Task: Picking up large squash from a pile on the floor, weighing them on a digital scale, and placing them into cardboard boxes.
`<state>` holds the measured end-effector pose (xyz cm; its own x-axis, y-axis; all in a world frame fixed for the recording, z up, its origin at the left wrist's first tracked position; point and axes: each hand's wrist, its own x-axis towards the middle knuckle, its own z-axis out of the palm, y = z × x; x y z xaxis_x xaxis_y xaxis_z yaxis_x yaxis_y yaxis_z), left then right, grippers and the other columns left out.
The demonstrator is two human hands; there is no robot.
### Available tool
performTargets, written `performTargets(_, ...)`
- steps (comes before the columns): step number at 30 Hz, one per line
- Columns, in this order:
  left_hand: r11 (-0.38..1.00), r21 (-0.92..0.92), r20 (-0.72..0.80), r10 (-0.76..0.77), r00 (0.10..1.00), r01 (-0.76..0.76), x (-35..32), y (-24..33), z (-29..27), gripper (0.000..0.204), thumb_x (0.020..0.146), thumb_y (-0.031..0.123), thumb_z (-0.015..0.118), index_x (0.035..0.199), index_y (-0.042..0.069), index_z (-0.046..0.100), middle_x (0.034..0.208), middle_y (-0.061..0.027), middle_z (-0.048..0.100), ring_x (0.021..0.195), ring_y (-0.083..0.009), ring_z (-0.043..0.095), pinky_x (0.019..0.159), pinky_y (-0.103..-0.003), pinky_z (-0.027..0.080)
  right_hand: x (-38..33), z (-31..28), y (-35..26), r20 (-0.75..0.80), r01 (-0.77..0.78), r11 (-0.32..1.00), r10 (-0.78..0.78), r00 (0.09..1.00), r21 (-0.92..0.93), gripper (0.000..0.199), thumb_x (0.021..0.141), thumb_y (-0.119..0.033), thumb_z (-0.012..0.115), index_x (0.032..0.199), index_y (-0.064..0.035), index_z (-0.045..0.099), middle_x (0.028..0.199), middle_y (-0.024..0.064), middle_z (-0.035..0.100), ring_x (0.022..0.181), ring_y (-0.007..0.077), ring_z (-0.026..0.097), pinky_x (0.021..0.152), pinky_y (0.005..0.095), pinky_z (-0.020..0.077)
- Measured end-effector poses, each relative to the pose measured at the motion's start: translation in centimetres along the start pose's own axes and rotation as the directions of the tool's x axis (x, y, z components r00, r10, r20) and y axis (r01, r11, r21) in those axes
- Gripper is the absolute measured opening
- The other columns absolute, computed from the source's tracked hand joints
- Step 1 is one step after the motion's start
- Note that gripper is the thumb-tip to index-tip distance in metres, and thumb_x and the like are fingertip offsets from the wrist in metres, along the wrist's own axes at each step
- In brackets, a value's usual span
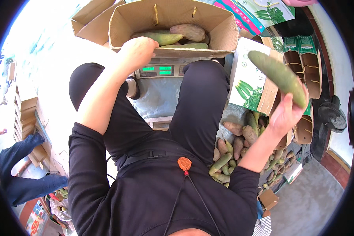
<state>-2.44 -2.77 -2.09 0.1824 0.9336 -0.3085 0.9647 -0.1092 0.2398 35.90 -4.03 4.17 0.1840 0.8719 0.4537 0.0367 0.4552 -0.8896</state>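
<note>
While the person sits with black-trousered knees drawn up, the right hand (284, 115) is raised at the right side, its fingers wrapped around the lower end of a long, green, slightly curved mango-like fruit (278, 76) that points up and to the left, held in the air in front of a folded white carton printed with green fruit (251, 80). The left hand (137, 52) reaches forward to the near rim of an open brown cardboard box (173, 28); it lies knuckles-up on the edge, fingers curled over it, and whether it grips the cardboard or only rests there I cannot tell. Inside that box lie several more long fruits, green and reddish-purple (177, 36). The box stands on a grey electronic weighing scale with green lit displays (158, 70), just beyond the knees. Below the raised hand, on the ground at the right, a loose heap of green and reddish fruits (235, 147) spreads beside the right leg. Another person's blue sleeve (17, 167) shows at the far left edge.
</note>
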Motion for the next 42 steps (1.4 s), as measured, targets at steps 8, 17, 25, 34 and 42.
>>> performTargets(8, 0.999, 0.0, 0.017, 0.039, 0.999, -0.039, 0.4, 0.4, -0.4, 0.021, 0.08, 0.012, 0.064, 0.099, 0.003, 0.066, 0.091, -0.0194, 0.065, 0.094, -0.0347, 0.061, 0.084, -0.043, 0.047, 3.7, 12.0, 4.9, 0.29, -0.346, 0.908, 0.273, 0.917, 0.238, 0.042, 0.084, -0.002, 0.066, 0.122, 0.0017, 0.049, 0.121, 0.0145, 0.056, 0.11, 0.023, 0.056, 0.093, 0.0379, 0.0476)
performTargets(17, 0.999, 0.03, 0.005, 0.031, 1.0, -0.031, 0.5, 0.4, -0.5, 0.027, 0.081, 0.016, 0.063, 0.105, 0.003, 0.064, 0.098, -0.0186, 0.065, 0.099, -0.0334, 0.06, 0.089, -0.042, 0.046, -7.8, 0.8, 10.5, -0.026, -0.62, 0.744, 0.635, 0.772, -0.248, 0.029, 0.087, -0.006, 0.061, 0.114, 0.0025, 0.058, 0.104, 0.0082, 0.064, 0.092, 0.0137, 0.06, 0.077, 0.027, 0.0492)
performTargets(25, 1.0, 0.023, -0.016, -0.004, 1.0, 0.005, -0.4, 0.3, -0.7, 0.035, 0.08, 0.019, 0.065, 0.112, 0.008, 0.064, 0.102, -0.017, 0.065, 0.1, -0.0318, 0.061, 0.09, -0.04, 0.046, -30.8, -10.8, 21.1, -0.051, -0.766, 0.419, 0.862, 0.504, -0.488, 0.019, 0.084, -0.011, 0.064, 0.101, -0.0035, 0.063, 0.09, 0.0077, 0.068, 0.082, 0.0156, 0.063, 0.073, 0.0291, 0.0496)
performTargets(34, 1.0, 0.008, -0.082, -0.006, 0.997, 0.007, 0.1, 0.6, -0.7, 0.035, 0.079, 0.019, 0.065, 0.113, 0.01, 0.064, 0.104, -0.0156, 0.065, 0.1, -0.0311, 0.061, 0.09, -0.04, 0.047, -33.5, -7.5, 19.1, -0.02, -0.717, 0.318, 0.907, 0.42, -0.62, 0.023, 0.082, -0.017, 0.065, 0.1, -0.0031, 0.063, 0.089, 0.0101, 0.069, 0.083, 0.0185, 0.065, 0.074, 0.0306, 0.0499)
performTargets(42, 0.999, -0.004, -0.141, 0.038, 0.989, -0.039, 0.1, -0.1, -0.1, 0.035, 0.079, 0.017, 0.064, 0.112, 0.008, 0.064, 0.102, -0.0161, 0.066, 0.097, -0.0322, 0.062, 0.087, -0.04, 0.047, -35.7, -7.0, 21.3, 0.079, -0.626, 0.307, 0.928, 0.363, -0.717, 0.025, 0.081, -0.019, 0.066, 0.1, -0.0032, 0.063, 0.088, 0.0107, 0.069, 0.084, 0.0197, 0.065, 0.075, 0.0312, 0.05)
